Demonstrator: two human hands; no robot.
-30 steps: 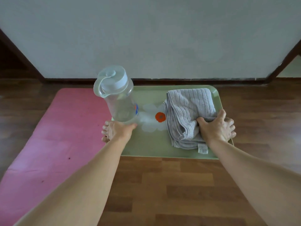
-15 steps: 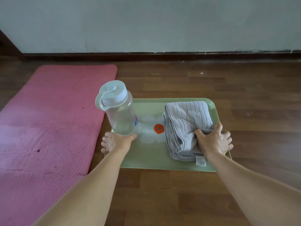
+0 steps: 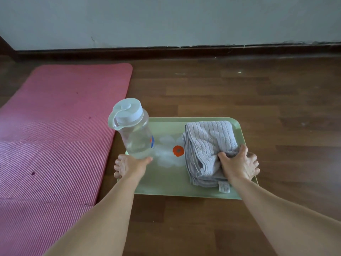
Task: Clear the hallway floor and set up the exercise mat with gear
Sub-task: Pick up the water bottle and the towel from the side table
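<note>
I've got a pale green tray (image 3: 166, 185) with rounded corners and a flower print. On its left stands a clear plastic bottle (image 3: 134, 133), on its right lies a folded grey ribbed towel (image 3: 208, 145). Left hand (image 3: 129, 166) clasps the left rim by the bottle's base. Right hand (image 3: 238, 164) clasps the right rim, thumb pinning the towel. The ridged pink mat (image 3: 55, 135) lies just left, on the wooden floor (image 3: 239, 93).

Nothing legible. Print on the white care tag (image 3: 224, 187) of the folded grey ribbed towel (image 3: 210, 143) is too small to read. The blue-and-orange label (image 3: 152, 142) on the clear plastic water bottle (image 3: 132, 133) shows only an edge.
</note>
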